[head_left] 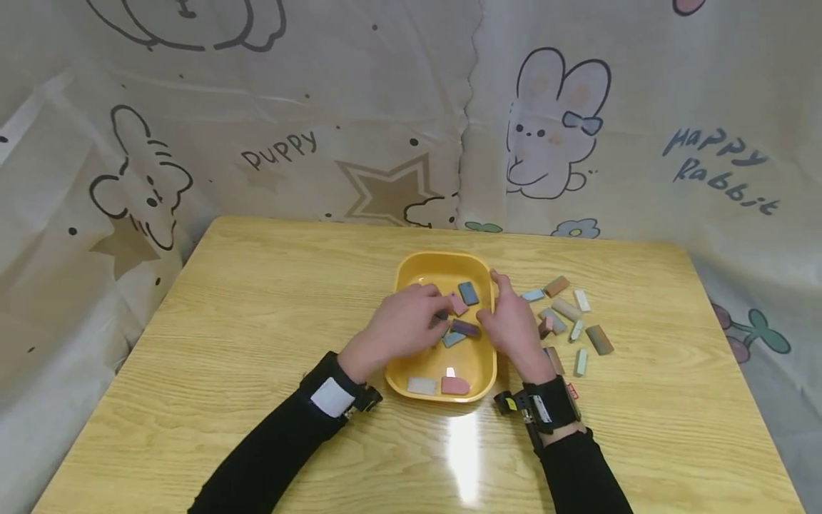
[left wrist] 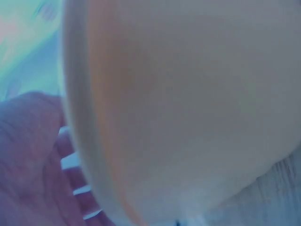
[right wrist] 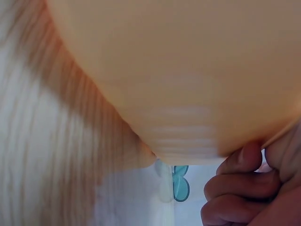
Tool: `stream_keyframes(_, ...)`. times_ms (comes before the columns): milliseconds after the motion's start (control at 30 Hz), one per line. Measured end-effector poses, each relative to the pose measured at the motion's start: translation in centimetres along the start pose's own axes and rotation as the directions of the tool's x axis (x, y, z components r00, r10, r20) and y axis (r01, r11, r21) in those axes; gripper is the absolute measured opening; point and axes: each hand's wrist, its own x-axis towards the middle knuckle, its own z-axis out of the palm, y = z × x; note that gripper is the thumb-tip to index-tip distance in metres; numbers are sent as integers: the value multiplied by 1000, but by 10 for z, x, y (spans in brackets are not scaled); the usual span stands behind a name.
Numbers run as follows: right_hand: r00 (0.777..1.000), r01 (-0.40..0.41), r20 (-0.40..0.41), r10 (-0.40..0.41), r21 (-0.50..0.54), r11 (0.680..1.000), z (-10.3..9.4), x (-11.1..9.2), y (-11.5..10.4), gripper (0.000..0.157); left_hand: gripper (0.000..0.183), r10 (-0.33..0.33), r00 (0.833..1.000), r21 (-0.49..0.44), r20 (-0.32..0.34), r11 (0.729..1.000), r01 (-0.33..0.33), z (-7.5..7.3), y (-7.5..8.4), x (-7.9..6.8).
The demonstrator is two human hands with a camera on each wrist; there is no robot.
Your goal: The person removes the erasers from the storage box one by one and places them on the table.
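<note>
A yellow plastic basin [head_left: 442, 260] holds several small coloured blocks. My left hand [head_left: 407, 319] reaches over its left side, fingers bent down among the blocks. A dark block [head_left: 441, 315] shows between its thumb and forefinger; I cannot tell whether they grip it. Close by lie a pink block [head_left: 458, 304], a purple block [head_left: 466, 328] and a blue block [head_left: 453, 339]. My right hand [head_left: 511, 323] grips the basin's right rim, thumb inside. In the right wrist view its curled fingers [right wrist: 240, 186] rest at the basin's outer wall [right wrist: 178, 94]. The basin wall [left wrist: 188, 103] hides the left fingertips in the left wrist view.
Outside the basin, right of my right hand, several loose blocks lie scattered, among them a brown-green block [head_left: 600, 340] and a white block [head_left: 582, 300]. The wooden table [head_left: 289, 285] meets a printed cloth [head_left: 289, 93] at its back edge.
</note>
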Motion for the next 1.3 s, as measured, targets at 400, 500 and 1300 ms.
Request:
stream_keyframes(400, 1000, -7, -2, 8, 17, 1000, 1, 0, 0, 74, 8, 357, 759, -47, 545, 916, -398, 17, 38, 16)
stream_keyframes(500, 1000, -12, -3, 12, 21, 1000, 2, -1, -1, 73, 4, 368, 703, -73, 609, 908, -412, 17, 43, 15)
stream_keyframes(1300, 999, -33, 4, 33, 2, 999, 1, 0, -3, 74, 18, 128, 964, -23, 231, 992, -126, -48, -54, 3)
